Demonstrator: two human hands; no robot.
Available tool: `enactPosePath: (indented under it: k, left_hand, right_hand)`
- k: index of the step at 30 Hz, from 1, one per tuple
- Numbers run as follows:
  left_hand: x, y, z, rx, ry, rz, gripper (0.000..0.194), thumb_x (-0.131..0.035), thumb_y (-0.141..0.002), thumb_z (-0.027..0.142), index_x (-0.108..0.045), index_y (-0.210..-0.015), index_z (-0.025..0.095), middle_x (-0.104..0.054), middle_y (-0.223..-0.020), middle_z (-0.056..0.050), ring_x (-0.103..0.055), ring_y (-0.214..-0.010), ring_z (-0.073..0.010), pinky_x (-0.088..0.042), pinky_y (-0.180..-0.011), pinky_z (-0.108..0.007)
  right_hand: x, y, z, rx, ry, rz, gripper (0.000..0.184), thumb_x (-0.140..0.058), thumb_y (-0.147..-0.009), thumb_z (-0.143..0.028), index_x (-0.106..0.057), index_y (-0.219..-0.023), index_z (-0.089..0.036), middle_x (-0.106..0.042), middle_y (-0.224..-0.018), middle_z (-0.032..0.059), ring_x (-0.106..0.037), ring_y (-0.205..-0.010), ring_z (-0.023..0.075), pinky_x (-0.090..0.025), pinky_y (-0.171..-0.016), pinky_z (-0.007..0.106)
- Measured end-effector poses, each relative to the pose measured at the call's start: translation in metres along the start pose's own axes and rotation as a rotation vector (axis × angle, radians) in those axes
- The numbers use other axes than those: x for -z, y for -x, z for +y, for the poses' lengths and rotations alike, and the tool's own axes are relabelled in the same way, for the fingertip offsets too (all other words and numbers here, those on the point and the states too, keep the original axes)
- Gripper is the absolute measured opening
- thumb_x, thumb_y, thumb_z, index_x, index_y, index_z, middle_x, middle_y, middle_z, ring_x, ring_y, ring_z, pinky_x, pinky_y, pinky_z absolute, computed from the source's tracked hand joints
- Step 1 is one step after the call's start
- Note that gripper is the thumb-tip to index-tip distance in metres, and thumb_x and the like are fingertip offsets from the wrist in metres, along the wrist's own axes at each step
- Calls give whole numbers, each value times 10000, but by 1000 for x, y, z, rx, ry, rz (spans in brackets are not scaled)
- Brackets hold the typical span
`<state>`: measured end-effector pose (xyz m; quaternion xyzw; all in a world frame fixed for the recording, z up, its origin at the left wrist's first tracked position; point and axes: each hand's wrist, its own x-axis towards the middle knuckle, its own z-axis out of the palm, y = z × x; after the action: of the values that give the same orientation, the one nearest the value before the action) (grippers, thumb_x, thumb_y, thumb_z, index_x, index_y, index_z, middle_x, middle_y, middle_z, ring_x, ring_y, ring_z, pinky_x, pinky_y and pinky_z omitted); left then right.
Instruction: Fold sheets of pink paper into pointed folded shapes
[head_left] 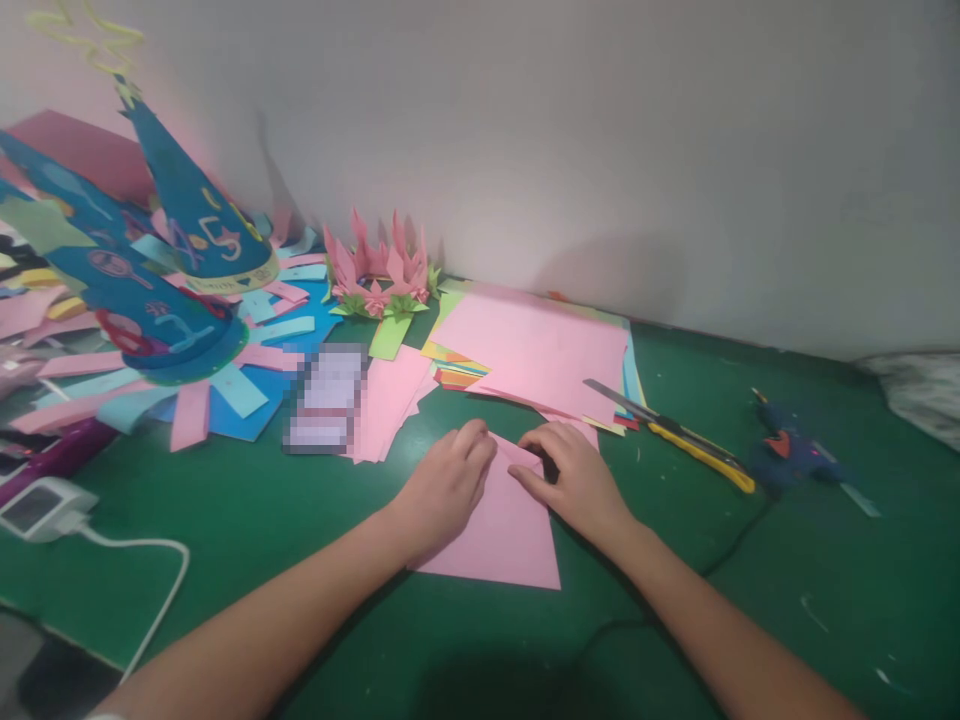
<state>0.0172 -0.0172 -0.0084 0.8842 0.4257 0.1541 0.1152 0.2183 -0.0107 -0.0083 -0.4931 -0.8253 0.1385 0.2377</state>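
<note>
A pink paper sheet (504, 535) lies on the green table (300, 520) in front of me. My left hand (447, 487) rests on its far left part, fingers curled down and pressing the paper. At the sheet's far right corner, my right hand (574, 478) pinches a folded edge with curled fingers. Both hands meet at the top of the sheet, where a fold stands up between them.
A stack of coloured paper topped with pink (534, 350) lies behind the hands. A yellow utility knife (675, 435) and a blue glue gun (787, 452) lie to the right. Blue paper cones (172, 260), a pink paper flower (379, 272) and a white charger (41, 507) sit left.
</note>
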Motion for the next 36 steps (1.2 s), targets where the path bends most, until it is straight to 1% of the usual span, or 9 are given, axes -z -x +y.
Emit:
enactPosePath:
  k: [2,4,6,9,12,23,29,33,36]
  left_hand:
    - [-1,0,0,51,84,68,226,-365,-902,124,-422,-1120,140,-418,-1216,-142,-532,-988,-221,-477,-869,-393]
    - [-1,0,0,56,138,99,278,-389,-884,106,-403,-1161,131,-411,-1220,-145,-525,-1042,-226,-473,-903,-392]
    - [-2,-1,0,28,148,98,338,-398,-876,94,-381,-1212,129,-428,-1218,-143,-507,-1093,-238,-461,-933,-401]
    - [-3,-1,-2,-12,138,79,362,-378,-882,87,-375,-1238,156,-462,-1214,-125,-517,-1080,-238,-461,-936,-419]
    - [-3,-1,-2,11,168,93,359,-395,-867,86,-384,-1218,162,-463,-1207,-125,-521,-1079,-240,-462,-939,-425]
    - [-3,0,-5,81,266,137,388,-480,-801,96,-371,-1168,156,-425,-1196,-142,-509,-1108,-257,-458,-950,-448]
    - [-2,-1,-5,64,246,114,427,-480,-801,89,-352,-1204,154,-424,-1225,-145,-492,-1137,-260,-444,-968,-443]
    - [-2,-1,-5,54,239,101,365,-457,-814,88,-400,-1167,163,-455,-1185,-125,-526,-1072,-238,-465,-934,-421]
    - [-2,-1,-4,52,199,82,277,-448,-833,107,-447,-1107,151,-470,-1159,-121,-547,-1012,-227,-480,-906,-405]
  right_hand:
    - [0,0,-1,5,-35,2,140,-597,-838,-314,-547,-897,-198,-611,-849,49,-554,-811,217,-444,-708,349]
    - [0,1,-3,19,-53,6,120,-577,-852,-302,-554,-910,-200,-617,-852,48,-558,-806,210,-449,-705,342]
    - [-1,1,-4,48,-58,0,108,-551,-869,-291,-568,-927,-201,-624,-848,50,-562,-799,205,-451,-705,341]
    - [-1,2,-6,121,-54,-18,123,-503,-898,-266,-589,-960,-203,-636,-861,65,-565,-811,211,-450,-716,356]
    - [-2,2,-5,153,-51,-17,145,-488,-905,-239,-599,-991,-203,-637,-891,76,-563,-832,218,-450,-732,368]
    - [-5,4,-1,25,-83,72,215,-499,-893,-238,-594,-1078,-184,-609,-782,47,-561,-733,191,-468,-677,339]
    - [-6,4,2,56,-114,77,212,-481,-907,-232,-611,-1073,-210,-643,-881,69,-582,-826,211,-482,-739,371]
    - [-4,2,-1,105,-62,73,247,-451,-917,-235,-623,-1093,-222,-623,-903,84,-579,-845,221,-491,-740,388]
    - [-3,2,-2,145,6,40,256,-490,-900,-263,-631,-1108,-215,-596,-926,93,-564,-856,227,-491,-747,401]
